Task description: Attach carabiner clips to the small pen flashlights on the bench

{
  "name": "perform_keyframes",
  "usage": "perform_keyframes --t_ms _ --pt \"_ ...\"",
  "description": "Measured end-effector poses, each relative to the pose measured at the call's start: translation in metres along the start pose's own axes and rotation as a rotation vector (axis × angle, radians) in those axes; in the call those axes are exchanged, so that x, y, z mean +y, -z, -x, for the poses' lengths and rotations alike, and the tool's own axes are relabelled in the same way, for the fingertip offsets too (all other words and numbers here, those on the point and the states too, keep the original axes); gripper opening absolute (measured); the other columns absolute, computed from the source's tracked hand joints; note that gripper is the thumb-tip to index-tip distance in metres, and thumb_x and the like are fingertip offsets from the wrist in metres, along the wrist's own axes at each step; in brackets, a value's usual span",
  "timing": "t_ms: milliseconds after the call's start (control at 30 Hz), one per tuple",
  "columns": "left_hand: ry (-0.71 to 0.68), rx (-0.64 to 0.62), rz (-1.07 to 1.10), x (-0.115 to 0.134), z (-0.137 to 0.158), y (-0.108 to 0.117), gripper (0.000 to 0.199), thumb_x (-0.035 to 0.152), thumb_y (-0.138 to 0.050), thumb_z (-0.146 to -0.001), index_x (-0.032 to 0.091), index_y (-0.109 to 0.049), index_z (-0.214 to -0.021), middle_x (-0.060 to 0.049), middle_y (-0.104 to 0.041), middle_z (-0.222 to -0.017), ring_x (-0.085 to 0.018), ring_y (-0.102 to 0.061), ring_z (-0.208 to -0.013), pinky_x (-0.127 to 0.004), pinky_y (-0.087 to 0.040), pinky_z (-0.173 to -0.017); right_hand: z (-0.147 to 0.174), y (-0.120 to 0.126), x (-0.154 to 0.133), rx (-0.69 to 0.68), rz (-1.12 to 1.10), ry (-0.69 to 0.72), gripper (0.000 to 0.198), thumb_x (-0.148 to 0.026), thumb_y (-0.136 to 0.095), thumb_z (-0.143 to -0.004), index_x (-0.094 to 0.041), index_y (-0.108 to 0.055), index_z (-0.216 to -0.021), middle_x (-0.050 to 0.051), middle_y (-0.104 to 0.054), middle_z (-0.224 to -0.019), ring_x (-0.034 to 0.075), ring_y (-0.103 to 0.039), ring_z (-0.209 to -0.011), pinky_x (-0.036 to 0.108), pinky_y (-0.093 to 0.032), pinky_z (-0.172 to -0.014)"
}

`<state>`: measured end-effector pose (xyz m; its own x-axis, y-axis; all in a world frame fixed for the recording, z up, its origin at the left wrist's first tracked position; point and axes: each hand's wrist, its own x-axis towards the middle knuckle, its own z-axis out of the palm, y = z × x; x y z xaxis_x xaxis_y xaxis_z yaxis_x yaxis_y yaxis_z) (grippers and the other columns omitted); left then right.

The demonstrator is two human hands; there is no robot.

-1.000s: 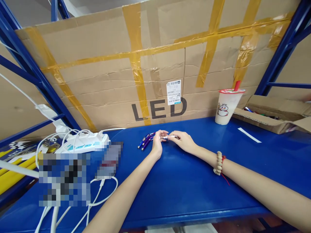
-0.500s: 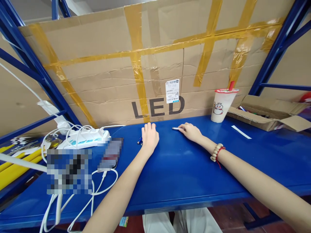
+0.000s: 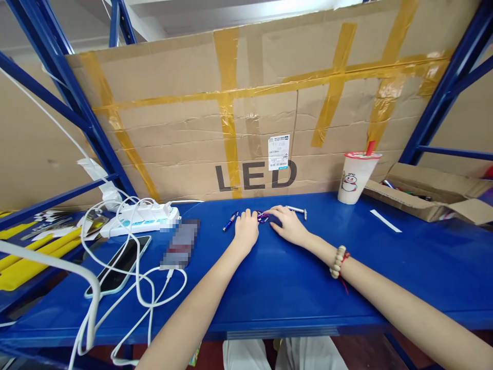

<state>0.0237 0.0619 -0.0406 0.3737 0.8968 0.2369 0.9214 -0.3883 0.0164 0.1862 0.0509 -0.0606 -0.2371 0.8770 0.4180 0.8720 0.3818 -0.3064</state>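
My left hand (image 3: 247, 229) rests palm down on the blue tabletop, its fingers loosely apart and bent over small shiny items. A blue pen (image 3: 230, 221) lies just left of its fingers. Purple, shiny pen-like pieces (image 3: 262, 216) lie between my two hands; their full shape is partly covered. My right hand (image 3: 288, 225), with a beaded bracelet at the wrist, reaches its fingertips to these purple pieces, thumb spread away. Behind my right hand lies a silver pen-like item (image 3: 297, 209) with a crosspiece at its right end.
A drink cup (image 3: 357, 177) with a red straw stands back right, beside an open cardboard box (image 3: 427, 192) and a white strip (image 3: 385, 221). On the left are a power strip (image 3: 140, 218), phones (image 3: 125, 264) and looped white cables. A large taped carton (image 3: 185, 149) stands behind.
My right hand has let go of the whitish pen-like item and moved left to the purple pieces, which now show between my hands. The view has shifted slightly.
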Motion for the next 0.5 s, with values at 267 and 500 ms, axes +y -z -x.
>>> perform_keyframes --t_ms 267,500 --pt "0.190 -0.033 -0.008 -0.009 -0.001 0.005 0.036 0.018 -0.038 -0.089 0.008 -0.049 -0.121 -0.019 -0.045 -0.118 -0.028 -0.048 -0.106 -0.036 -0.039 -0.085 0.001 -0.006 0.002 -0.146 -0.082 0.004 0.033 -0.033 -0.040 -0.090 -0.025 -0.052 -0.119 0.001 -0.046 -0.124 0.015 -0.041 -0.115 0.037 -0.033 -0.096" --pt "0.407 -0.059 -0.018 -0.009 -0.002 0.013 0.034 0.008 -0.032 -0.087 -0.001 -0.049 -0.114 -0.024 -0.048 -0.106 -0.030 -0.051 -0.100 -0.034 -0.040 -0.077 0.001 -0.001 -0.002 -0.201 -0.008 0.010 0.034 -0.033 -0.036 -0.092 -0.025 -0.052 -0.121 0.002 -0.044 -0.127 0.017 -0.040 -0.117 0.038 -0.034 -0.094"
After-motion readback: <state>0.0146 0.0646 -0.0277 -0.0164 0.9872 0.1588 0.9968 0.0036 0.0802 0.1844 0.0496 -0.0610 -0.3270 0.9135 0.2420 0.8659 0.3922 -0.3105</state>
